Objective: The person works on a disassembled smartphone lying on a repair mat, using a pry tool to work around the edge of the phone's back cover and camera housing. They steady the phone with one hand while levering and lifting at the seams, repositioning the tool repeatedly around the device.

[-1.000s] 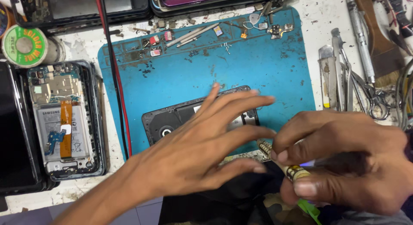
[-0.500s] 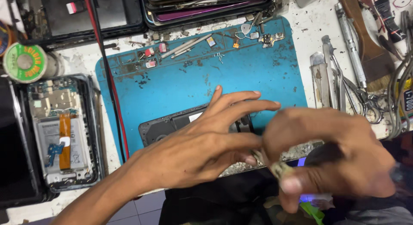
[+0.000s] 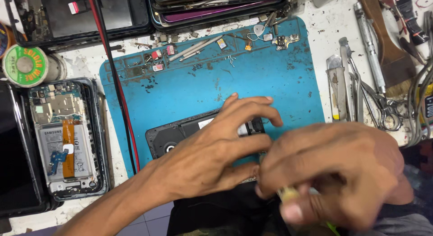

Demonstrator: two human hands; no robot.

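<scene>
A dark phone body (image 3: pixel 173 136) lies on the blue work mat (image 3: pixel 198 91), near the mat's front edge. My left hand (image 3: pixel 212 157) lies flat across it with fingers spread, pressing it down. My right hand (image 3: pixel 333 173) is just to the right and in front of it, blurred, with fingers closed around a thin tool (image 3: pixel 288 194) that has a pale tip and a green end. The tool's tip points toward the phone's near edge, under my left fingers. Most of the phone is hidden by my hands.
An opened phone with its battery and orange flex cable (image 3: pixel 63 141) lies at the left. A solder wire spool (image 3: pixel 25 65) sits far left. Stacked phones (image 3: pixel 212 6) line the back. Tweezers, scissors and a brush (image 3: pixel 370 82) lie at the right. A red cable (image 3: pixel 115 82) crosses the mat's left edge.
My right hand has shifted with the tool and become more blurred. My left hand stays on the phone, fingers curled slightly more.
</scene>
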